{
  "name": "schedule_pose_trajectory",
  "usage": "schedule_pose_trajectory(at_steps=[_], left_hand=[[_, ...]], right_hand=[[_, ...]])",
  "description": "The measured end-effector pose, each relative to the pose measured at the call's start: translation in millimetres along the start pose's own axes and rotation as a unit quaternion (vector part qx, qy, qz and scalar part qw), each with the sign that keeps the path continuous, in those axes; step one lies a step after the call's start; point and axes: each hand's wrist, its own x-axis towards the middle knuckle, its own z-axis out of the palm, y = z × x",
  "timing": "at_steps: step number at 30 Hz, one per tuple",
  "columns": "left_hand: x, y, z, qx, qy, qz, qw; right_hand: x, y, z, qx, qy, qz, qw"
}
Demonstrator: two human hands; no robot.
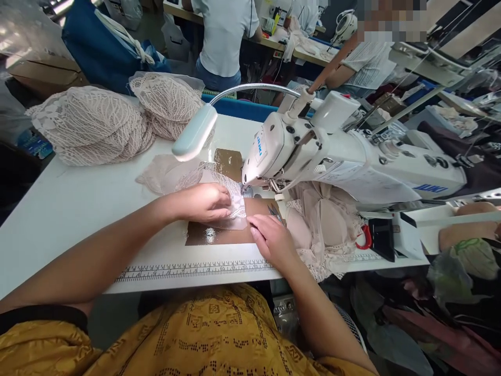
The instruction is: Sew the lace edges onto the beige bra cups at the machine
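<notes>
lace piece [235, 201]: pale lace and sheer fabric, flat on the counter [78, 203] over a brown plate, far edge at the needle area of the sewing machine [313, 151]
left hand [205, 202]: palm down on the lace piece, fingers curled and pressing it flat; no clear pinch visible
right hand [272, 237]: flat on the brown plate, just right of the lace piece, fingers stretched out together, fingertips at the fabric's lower right edge; nothing gripped as far as seen
hidden: needle and presser foot mostly covered by the machine head and the left hand; the fabric's path under the foot cannot be made out
hard to tell: small dark metal tool [273, 210] just beyond the right hand, type unclear
cut off: both forearms run out of the bottom edge; yellow patterned garment [203, 334] fills the lower frame
lamp [194, 133]: white gooseneck head hangs over the counter, blocking part of the loose fabric behind the left hand
lace stacks [94, 122]: two piles of pale lace cups at the counter's far left, well apart from the hands
ruler strip [195, 270]: printed scale along the counter's near edge
finished pieces [324, 224]: padded cups with lace heaped right of the right hand, under the machine arm
red-handled tool [364, 237]: beside the heap, partly hidden
other people: two seated at benches in the background, faces not shown
</notes>
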Motion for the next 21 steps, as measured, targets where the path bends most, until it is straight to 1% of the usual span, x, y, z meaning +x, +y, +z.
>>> schedule_pose_trajectory(at_steps=[3,5,9,14,21], left_hand=[[6,5,10.7,0.011,-0.007,0.001,1.000],[9,5,21.3,0.048,0.011,0.007,0.999],[11,4,36.9,0.134,0.033,0.023,0.990],[13,3,39.0,0.176,0.033,0.028,0.983],[17,-6,37.4,0.195,0.040,0.030,0.979]], right_hand=[[4,-1,3,-0.066,-0.020,0.032,0.997],[6,-3,6,-0.096,-0.034,0.029,0.994],[3,-7,10,-0.112,-0.034,0.022,0.993],[4,-8,10,-0.120,-0.038,0.026,0.992],[14,-6,10,-0.143,-0.046,0.039,0.988]])
